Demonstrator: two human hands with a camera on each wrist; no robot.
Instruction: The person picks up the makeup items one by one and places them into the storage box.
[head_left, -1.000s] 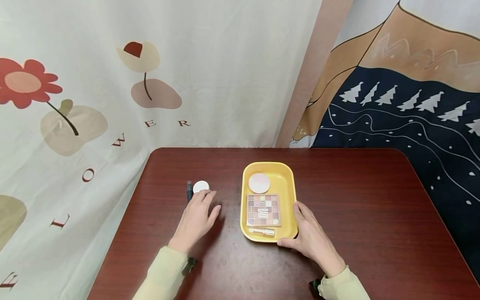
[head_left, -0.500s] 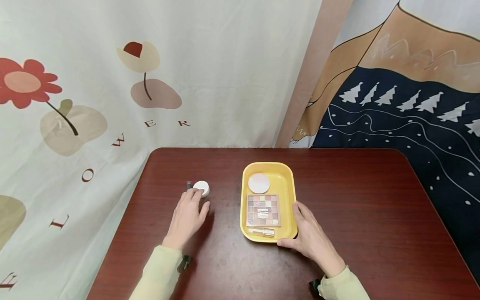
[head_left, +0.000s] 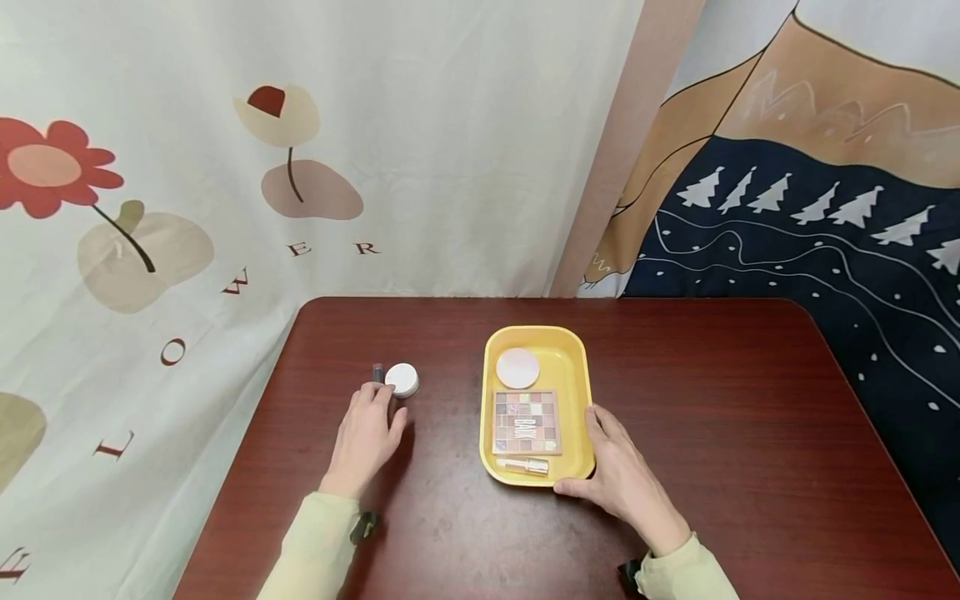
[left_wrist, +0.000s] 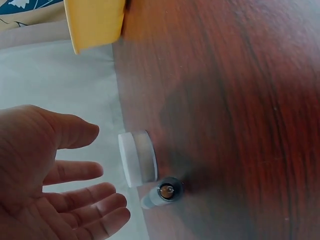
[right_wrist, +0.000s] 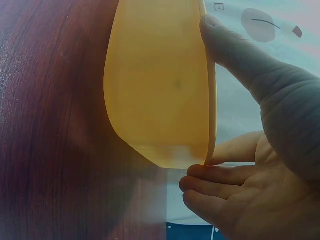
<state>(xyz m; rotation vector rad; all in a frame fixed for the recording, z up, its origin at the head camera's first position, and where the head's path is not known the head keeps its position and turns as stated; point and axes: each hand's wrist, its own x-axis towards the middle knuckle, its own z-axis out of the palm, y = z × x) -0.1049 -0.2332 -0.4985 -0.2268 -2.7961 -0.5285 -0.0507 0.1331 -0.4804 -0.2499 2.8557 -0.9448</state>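
My left hand point(head_left: 363, 437) hovers over the table's left part, fingers loosely extended. Just beyond its fingertips sit a small white-lidded round jar point(head_left: 402, 379) and a dark slim tube point(head_left: 378, 372), partly hidden by the hand. The left wrist view shows a gap between the fingers and the jar point(left_wrist: 135, 159); the tube point(left_wrist: 162, 194) stands beside it. My right hand point(head_left: 626, 475) holds the near right corner of a yellow tray point(head_left: 576, 417), thumb and fingers on either side of the corner. Inside lie a pale round disc point(head_left: 517, 367), an eyeshadow palette point(head_left: 527, 422) and a small gold-ended lipstick point(head_left: 536, 467).
The dark red wooden table point(head_left: 720, 400) carries everything. A white curtain point(head_left: 465, 150) printed with flowers and letters hangs behind it. At the right hangs a navy and tan cloth point(head_left: 787, 242) with trees.
My left hand has drawn back left and slightly nearer, uncovering more of the white jar. The right hand and the tray have stayed in place.
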